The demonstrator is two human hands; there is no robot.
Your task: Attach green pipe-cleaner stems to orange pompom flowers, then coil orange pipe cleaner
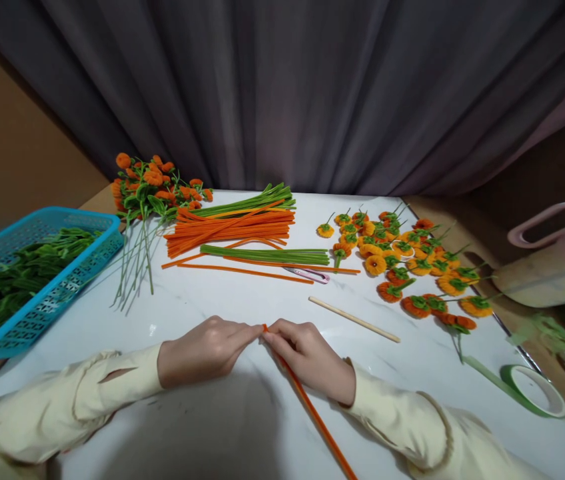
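Orange pipe cleaners (315,417), seemingly more than one side by side, run from my fingertips down past the lower edge of the view. My right hand (307,353) pinches them close to their upper end. The fingertips of my left hand (215,348) are pressed together on that same short tip, meeting the right fingers. Beyond my hands lies a pile of orange pipe cleaners (232,228), with a row of green pipe cleaners (267,255) in front of it. A thin wooden stick (355,320) rests just beyond my right hand.
Small orange and yellow fuzzy flowers (375,265) spread over the right side. Green tape (535,390) lies at the right edge, near a pale pitcher (552,267). On the left stand a blue basket (45,303) of green leaves and a bunch of stemmed orange flowers (152,179). Small scissors (312,275) lie mid-table.
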